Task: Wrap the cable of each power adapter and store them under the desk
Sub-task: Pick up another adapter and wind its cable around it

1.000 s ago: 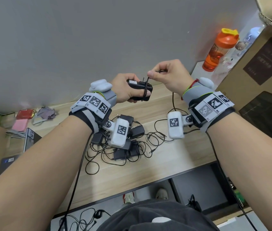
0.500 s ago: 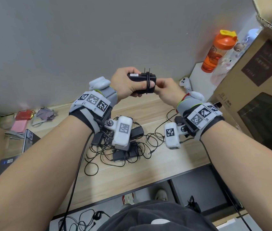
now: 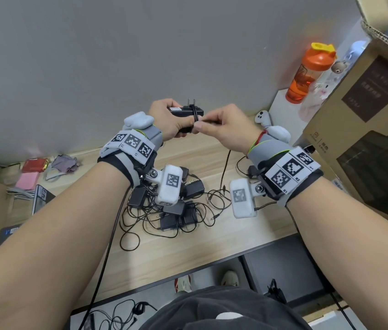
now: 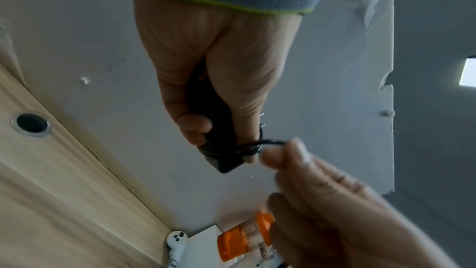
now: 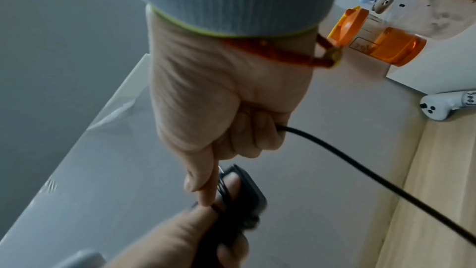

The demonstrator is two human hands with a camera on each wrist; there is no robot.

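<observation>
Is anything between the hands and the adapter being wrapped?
Nothing visible. The left hand grips the power adapter directly, and the right hand pinches its cable right at the wraps. The pile of adapters lies below on the desk.

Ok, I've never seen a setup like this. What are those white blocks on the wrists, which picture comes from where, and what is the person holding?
No robot here: a person works with bare hands. The white blocks strapped to the wrists are small cameras; the checkered squares on the bands are printed markers. One picture comes from a head-worn camera looking down; the other two look along each hand from the wrist.

The left hand grips a black power adapter, prongs up. The right hand pinches the adapter's cable, already looped a few times round its body.

On the wooden desk lies a tangled pile of more adapters. An orange bottle stands at the back right, beside a cardboard box.
</observation>
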